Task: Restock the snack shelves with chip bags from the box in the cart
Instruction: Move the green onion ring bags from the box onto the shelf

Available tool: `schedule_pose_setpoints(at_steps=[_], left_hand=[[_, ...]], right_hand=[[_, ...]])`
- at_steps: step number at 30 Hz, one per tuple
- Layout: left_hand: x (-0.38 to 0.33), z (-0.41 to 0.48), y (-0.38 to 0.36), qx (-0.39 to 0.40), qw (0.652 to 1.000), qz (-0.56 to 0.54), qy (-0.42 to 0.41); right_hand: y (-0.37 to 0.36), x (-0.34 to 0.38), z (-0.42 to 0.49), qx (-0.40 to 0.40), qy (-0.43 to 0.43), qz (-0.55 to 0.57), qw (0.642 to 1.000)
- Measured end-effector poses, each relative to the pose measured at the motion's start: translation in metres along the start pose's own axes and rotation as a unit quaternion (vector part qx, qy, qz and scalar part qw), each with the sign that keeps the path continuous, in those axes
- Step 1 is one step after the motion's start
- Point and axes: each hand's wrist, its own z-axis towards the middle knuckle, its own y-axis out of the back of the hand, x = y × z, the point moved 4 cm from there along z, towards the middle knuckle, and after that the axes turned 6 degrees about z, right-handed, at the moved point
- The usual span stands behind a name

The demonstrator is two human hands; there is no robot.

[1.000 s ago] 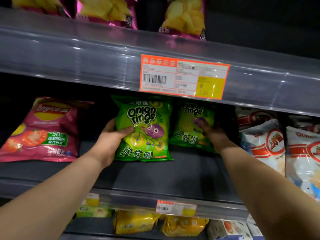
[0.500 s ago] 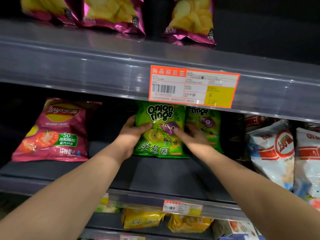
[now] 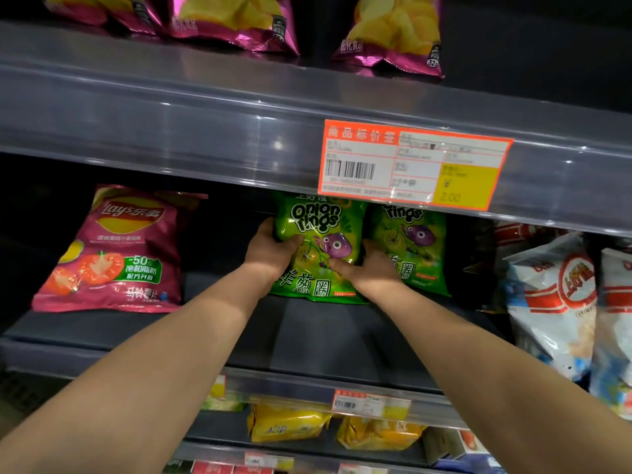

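A green onion rings bag stands upright at the back of the middle shelf. My left hand grips its left edge, thumb across the front. My right hand presses on its lower right corner, fingers on the front. A second green onion rings bag stands right beside it, touching, partly hidden by my right hand. The box and cart are out of view.
A pink Lay's tomato bag leans at the shelf's left. White and red bags stand at the right. Pink bags sit on the upper shelf above an orange price label. Yellow bags lie on the lower shelf.
My left hand pushed the green bag back and to the right until it stands next to the second green bag. My right hand left that second bag and came onto the first one.
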Motion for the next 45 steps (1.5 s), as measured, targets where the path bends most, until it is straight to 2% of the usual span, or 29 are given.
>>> schedule_pose_setpoints(at_steps=[4, 9, 11, 14, 18, 21, 25, 32, 36, 45], left_hand=[[-0.002, -0.002, 0.007, 0.001, 0.998, 0.064, 0.002], [-0.016, -0.018, 0.026, 0.032, 0.981, 0.189, -0.009], [-0.027, -0.033, 0.036, 0.044, 0.950, 0.307, -0.045], [-0.044, -0.062, 0.052, 0.061, 0.883, 0.449, -0.121], [-0.055, -0.100, 0.080, 0.111, 0.811, 0.546, -0.177], [-0.061, -0.129, 0.104, 0.138, 0.779, 0.580, -0.194], [-0.073, -0.164, 0.137, 0.132, 0.779, 0.582, -0.191], [-0.083, -0.255, 0.207, 0.092, 0.804, 0.576, -0.115], [-0.077, -0.325, 0.253, 0.051, 0.782, 0.615, -0.092], [-0.042, -0.453, 0.397, -0.026, 0.767, 0.641, 0.026]], right_hand=[[0.008, 0.007, -0.010, -0.001, -0.007, -0.028, 1.000], [0.026, 0.030, -0.037, -0.009, 0.011, -0.195, 0.981], [0.029, 0.039, -0.056, 0.001, 0.023, -0.249, 0.968], [0.032, 0.056, -0.088, 0.015, 0.033, -0.322, 0.946], [0.031, 0.080, -0.131, 0.075, 0.043, -0.401, 0.912], [0.029, 0.099, -0.162, 0.099, 0.055, -0.416, 0.902], [0.027, 0.124, -0.198, 0.108, 0.087, -0.420, 0.897], [0.025, 0.157, -0.276, 0.124, 0.155, -0.417, 0.887], [0.012, 0.170, -0.333, 0.147, 0.211, -0.391, 0.884], [-0.061, 0.242, -0.452, 0.216, 0.335, -0.369, 0.840]])
